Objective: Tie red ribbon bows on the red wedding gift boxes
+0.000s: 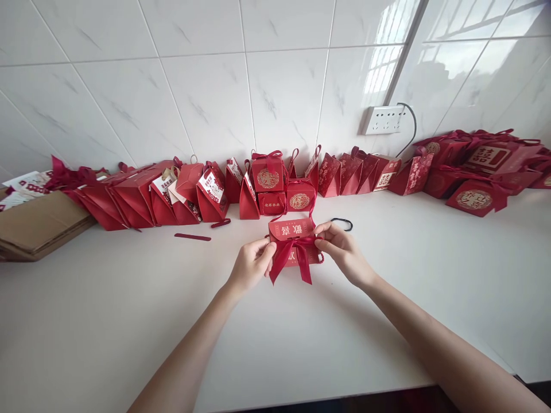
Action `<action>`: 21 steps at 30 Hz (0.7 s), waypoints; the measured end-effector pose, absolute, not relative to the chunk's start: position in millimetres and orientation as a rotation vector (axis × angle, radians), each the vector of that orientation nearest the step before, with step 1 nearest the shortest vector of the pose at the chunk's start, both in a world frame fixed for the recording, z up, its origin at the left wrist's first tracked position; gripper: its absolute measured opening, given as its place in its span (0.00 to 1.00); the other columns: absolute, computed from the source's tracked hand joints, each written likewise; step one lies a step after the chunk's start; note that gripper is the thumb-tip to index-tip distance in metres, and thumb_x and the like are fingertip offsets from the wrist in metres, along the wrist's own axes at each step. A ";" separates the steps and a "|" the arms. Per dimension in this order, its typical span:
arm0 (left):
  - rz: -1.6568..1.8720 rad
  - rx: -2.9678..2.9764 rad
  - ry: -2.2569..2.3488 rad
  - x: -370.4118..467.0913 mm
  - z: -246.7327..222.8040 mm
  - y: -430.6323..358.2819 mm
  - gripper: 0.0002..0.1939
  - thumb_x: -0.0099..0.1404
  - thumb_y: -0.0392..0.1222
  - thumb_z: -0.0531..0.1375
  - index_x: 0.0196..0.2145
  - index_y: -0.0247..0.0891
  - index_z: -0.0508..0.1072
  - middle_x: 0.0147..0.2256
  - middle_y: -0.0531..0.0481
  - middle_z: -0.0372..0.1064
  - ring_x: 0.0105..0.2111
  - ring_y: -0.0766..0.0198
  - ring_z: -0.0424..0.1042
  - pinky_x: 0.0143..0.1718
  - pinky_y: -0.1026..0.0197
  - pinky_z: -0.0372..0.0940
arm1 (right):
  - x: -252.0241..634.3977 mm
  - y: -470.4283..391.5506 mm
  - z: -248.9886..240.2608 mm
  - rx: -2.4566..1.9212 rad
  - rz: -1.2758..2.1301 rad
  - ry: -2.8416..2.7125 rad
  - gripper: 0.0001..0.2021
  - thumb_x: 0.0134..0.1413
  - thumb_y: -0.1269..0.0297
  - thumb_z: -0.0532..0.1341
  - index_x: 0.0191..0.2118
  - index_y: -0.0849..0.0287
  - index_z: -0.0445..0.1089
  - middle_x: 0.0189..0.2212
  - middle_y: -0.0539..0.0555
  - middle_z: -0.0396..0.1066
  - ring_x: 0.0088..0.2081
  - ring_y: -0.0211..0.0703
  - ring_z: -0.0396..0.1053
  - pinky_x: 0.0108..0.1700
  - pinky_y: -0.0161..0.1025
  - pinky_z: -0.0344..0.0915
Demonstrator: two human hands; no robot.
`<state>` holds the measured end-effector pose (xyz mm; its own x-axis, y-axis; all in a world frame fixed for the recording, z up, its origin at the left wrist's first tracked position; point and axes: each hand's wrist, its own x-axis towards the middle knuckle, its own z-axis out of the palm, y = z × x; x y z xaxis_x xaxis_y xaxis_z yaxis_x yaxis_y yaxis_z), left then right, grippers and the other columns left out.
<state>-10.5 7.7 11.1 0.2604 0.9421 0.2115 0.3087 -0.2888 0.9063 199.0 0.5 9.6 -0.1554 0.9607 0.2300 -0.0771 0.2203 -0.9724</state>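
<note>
A small red gift box [291,228] with pale gold lettering lies in the middle of the white counter. A dark red ribbon [297,243] is tied in a bow across its front, and two tails hang toward me. My left hand [253,261] pinches the bow's left side between thumb and fingers at the box's left edge. On the opposite side, my right hand [342,252] pinches the right loop, its fingertips close against the box. The fingers partly hide both loop ends. Twisted red cord shows at the box's lower right corner.
Red gift boxes [267,175] line the tiled wall, with more piled at the right [477,166]. Brown cardboard [43,221] lies at far left. Loose ribbon strips [192,236] and a black loop [343,223] rest on the counter [275,350]. A power socket [384,120] is on the wall.
</note>
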 end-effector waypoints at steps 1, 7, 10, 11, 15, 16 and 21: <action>1.043 1.764 1.156 -10.2 11.2 7.6 0.20 0.64 0.46 0.51 0.17 0.38 0.55 0.12 0.57 0.57 0.15 0.72 0.58 0.22 0.68 0.56 | 199.1 1.7 8.6 -0.906 1.194 -1.365 0.10 0.49 0.61 0.60 0.36 0.59 0.61 0.25 0.47 0.61 0.25 0.34 0.58 0.26 0.34 0.55; 1.080 1.778 1.190 -10.5 10.5 8.2 0.19 0.62 0.45 0.51 0.16 0.38 0.53 0.12 0.57 0.56 0.15 0.72 0.56 0.20 0.69 0.55 | 200.3 3.5 5.0 -0.972 1.122 -1.435 0.12 0.52 0.57 0.58 0.40 0.56 0.58 0.27 0.48 0.60 0.26 0.36 0.59 0.26 0.34 0.59; 1.086 1.871 1.173 -13.2 9.4 9.6 0.18 0.62 0.43 0.50 0.16 0.38 0.52 0.12 0.57 0.54 0.14 0.72 0.56 0.18 0.69 0.54 | 202.3 1.6 3.5 -1.008 0.814 -1.670 0.27 0.47 0.54 0.64 0.51 0.53 0.54 0.50 0.60 0.58 0.47 0.49 0.63 0.40 0.46 0.68; 1.078 1.914 1.155 -14.1 8.7 10.0 0.18 0.61 0.42 0.50 0.16 0.38 0.51 0.12 0.57 0.53 0.14 0.72 0.55 0.17 0.69 0.53 | 203.0 1.0 2.9 -0.995 0.721 -1.759 0.34 0.43 0.54 0.67 0.55 0.52 0.51 0.58 0.63 0.49 0.56 0.55 0.57 0.47 0.51 0.67; 1.113 2.040 1.124 -15.8 5.3 11.6 0.18 0.60 0.38 0.49 0.16 0.39 0.48 0.12 0.58 0.47 0.14 0.73 0.51 0.15 0.69 0.48 | 205.4 0.7 -0.1 -0.942 0.601 -2.085 0.54 0.40 0.61 0.69 0.65 0.51 0.32 0.65 0.64 0.33 0.66 0.61 0.37 0.61 0.59 0.53; 1.158 2.067 1.135 -15.9 4.4 12.0 0.18 0.60 0.38 0.50 0.16 0.39 0.47 0.13 0.58 0.45 0.14 0.73 0.49 0.15 0.69 0.46 | 205.8 1.4 -1.3 -0.935 0.561 -2.144 0.54 0.41 0.64 0.68 0.65 0.51 0.30 0.65 0.64 0.36 0.66 0.61 0.39 0.61 0.59 0.53; 1.492 2.255 1.171 -14.7 2.0 11.4 0.18 0.61 0.37 0.52 0.19 0.38 0.45 0.15 0.59 0.40 0.16 0.74 0.42 0.16 0.68 0.43 | 205.4 8.3 -11.1 -0.927 0.302 -2.132 0.50 0.42 0.73 0.64 0.66 0.52 0.32 0.59 0.65 0.49 0.60 0.62 0.53 0.53 0.59 0.64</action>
